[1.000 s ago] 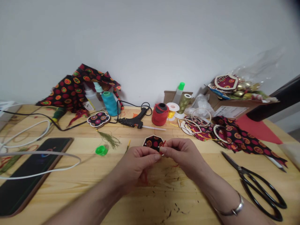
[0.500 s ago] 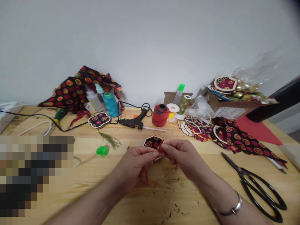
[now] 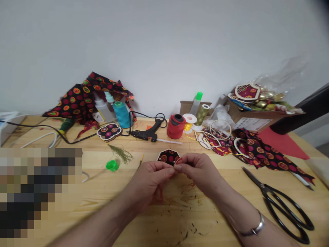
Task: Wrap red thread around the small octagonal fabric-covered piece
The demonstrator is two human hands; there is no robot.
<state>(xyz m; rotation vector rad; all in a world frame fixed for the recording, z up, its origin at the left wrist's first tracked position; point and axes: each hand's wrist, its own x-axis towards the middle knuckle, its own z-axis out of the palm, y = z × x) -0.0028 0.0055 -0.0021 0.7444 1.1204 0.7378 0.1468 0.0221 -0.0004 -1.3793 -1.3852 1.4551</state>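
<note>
My left hand (image 3: pixel 150 180) and my right hand (image 3: pixel 197 169) meet at the middle of the wooden table (image 3: pixel 164 219), fingertips pinched together. Between them they hold a small octagonal fabric-covered piece (image 3: pixel 168 156), black with red and orange dots, and a bit of red thread (image 3: pixel 178 161) at its right edge. Red thread strands also hang under my left palm. A silver bracelet (image 3: pixel 253 230) is on my right wrist.
Black scissors (image 3: pixel 282 206) lie at the right. Behind are a black glue gun (image 3: pixel 147 133), a red spool (image 3: pixel 176 126), a teal spool (image 3: pixel 121 114), a green cap (image 3: pixel 111 165), patterned cloth (image 3: pixel 84 96) and wooden rings on more cloth (image 3: pixel 257 149). A blurred patch covers the left.
My fingertips shifted slightly around the red thread at the piece's edge; both hands stay in the same spot.
</note>
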